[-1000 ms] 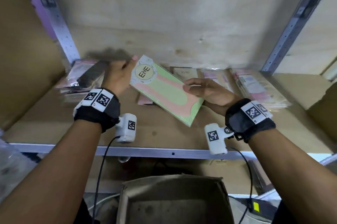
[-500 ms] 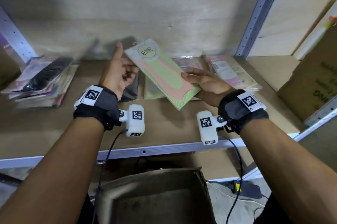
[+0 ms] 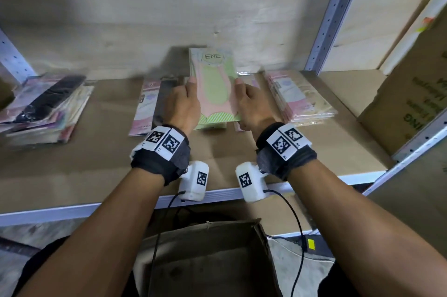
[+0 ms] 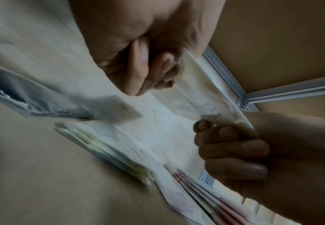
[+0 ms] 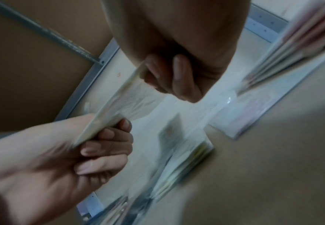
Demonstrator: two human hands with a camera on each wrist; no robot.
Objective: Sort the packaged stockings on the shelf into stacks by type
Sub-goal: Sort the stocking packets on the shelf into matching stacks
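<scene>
With my left hand [image 3: 182, 105] and right hand [image 3: 251, 105] pinching the green pack [image 3: 214, 84] by its edges over the green stack [image 3: 210, 125], uneven release could skew it.

Dim, flat indoor light; soft shadows on the back wall; wide-angle bending at edges; motion-blurred, murky wrist views

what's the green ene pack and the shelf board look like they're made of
Green ENE pack: printed card in a clear glossy plastic sleeve, going by the sheen and the film edge past the card; it stays flat between left hand and right hand. Shelf board: matte brown, probably fibreboard or cardboard; metal front rail.
</scene>
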